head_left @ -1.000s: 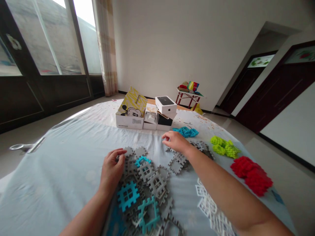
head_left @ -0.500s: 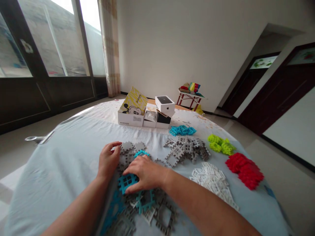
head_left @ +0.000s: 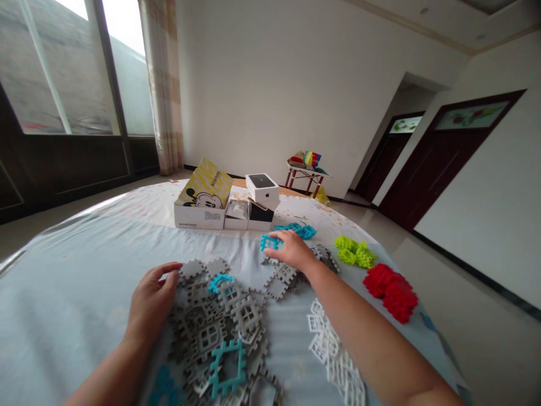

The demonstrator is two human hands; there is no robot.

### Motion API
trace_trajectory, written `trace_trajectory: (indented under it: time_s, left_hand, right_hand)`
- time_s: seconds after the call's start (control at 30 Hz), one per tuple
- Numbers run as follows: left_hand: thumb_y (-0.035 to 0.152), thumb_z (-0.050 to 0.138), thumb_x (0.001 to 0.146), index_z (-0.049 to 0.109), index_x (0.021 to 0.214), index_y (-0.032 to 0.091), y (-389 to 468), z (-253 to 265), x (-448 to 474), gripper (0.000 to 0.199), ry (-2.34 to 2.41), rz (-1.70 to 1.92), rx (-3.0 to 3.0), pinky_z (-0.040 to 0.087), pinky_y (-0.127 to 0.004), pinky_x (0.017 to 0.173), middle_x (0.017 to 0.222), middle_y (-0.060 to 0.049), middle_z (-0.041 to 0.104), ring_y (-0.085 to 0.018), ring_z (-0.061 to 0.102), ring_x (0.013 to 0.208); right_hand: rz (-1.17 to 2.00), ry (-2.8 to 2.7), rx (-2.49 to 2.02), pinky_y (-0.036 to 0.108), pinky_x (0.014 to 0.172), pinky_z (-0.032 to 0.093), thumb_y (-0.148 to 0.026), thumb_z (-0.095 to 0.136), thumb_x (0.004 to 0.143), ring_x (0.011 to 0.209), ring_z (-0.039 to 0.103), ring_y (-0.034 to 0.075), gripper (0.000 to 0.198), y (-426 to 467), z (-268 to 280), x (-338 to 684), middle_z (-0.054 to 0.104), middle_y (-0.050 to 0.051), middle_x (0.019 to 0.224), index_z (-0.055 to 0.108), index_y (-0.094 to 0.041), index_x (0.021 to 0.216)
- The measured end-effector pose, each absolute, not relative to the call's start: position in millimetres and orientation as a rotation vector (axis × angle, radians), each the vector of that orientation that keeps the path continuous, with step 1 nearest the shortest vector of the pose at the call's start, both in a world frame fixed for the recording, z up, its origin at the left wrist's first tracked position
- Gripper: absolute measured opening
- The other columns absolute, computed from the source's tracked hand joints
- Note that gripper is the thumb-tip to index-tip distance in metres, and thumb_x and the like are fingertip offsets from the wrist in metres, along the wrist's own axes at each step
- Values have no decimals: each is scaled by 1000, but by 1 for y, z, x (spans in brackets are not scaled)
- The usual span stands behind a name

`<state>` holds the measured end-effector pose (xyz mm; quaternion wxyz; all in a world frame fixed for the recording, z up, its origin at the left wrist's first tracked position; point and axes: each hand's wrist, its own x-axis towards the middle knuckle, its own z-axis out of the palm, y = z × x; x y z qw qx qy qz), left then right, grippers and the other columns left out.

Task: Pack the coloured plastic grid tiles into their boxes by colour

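R hand (head_left: pixel 291 252) pinches blue tile (head_left: pixel 269 242) nr blue pile (head_left: pixel 296 230); L hand (head_left: pixel 149 304) flat, fingers apart, on grey tiles (head_left: pixel 220 316). Risk: loose pinch, tile drops short into grey.

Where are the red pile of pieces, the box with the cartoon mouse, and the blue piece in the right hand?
red pile (head_left: pixel 391 290), head view, middle of the heap.
cartoon mouse box (head_left: pixel 203 198), head view, its yellow lid.
blue piece (head_left: pixel 269 242), head view, part showing beside the right hand (head_left: pixel 293 252).
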<state>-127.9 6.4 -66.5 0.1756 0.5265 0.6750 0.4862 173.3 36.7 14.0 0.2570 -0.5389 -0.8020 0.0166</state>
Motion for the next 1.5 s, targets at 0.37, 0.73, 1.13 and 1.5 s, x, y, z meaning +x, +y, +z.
trace_trajectory:
  time_s: [0.37, 0.73, 1.13, 1.5]
  left_hand:
    - [43, 44, 69, 65, 87, 19, 12, -72, -131, 37, 1846, 1360, 1529, 47, -37, 81, 99, -9, 65, -24, 62, 85]
    - [42, 45, 71, 64, 89, 20, 11, -73, -129, 34, 1852, 1350, 1497, 47, -36, 83, 102, -8, 65, -23, 63, 85]
    - [34, 44, 71, 65, 88, 19, 5, -67, -122, 31, 1868, 1434, 1491, 49, -31, 78, 96, -7, 65, -20, 63, 81]
    - [37, 45, 71, 66, 88, 20, 5, -66, -125, 32, 1882, 1412, 1493, 49, -31, 74, 90, -5, 66, -21, 63, 77]
  right_hand:
    - [-84, -1820, -2097, 34, 86, 42, -45, 58, 73, 104, 56, 26, 44, 142, -6, 252, 64, 10, 110, 63, -19, 107]
    - [-148, -1836, -1951, 32, 90, 40, -38, 50, 81, 104, 55, 21, 34, 126, -5, 241, 63, 10, 109, 62, -18, 107]
    - [251, -2440, -1040, 29, 88, 41, -26, 58, 79, 94, 58, 17, 22, 14, -10, 132, 67, 7, 96, 65, -16, 97]
    - [368, -2564, -1036, 34, 93, 38, -41, 67, 68, 106, 53, 22, 53, -15, -27, 98, 60, 9, 114, 57, -19, 115]
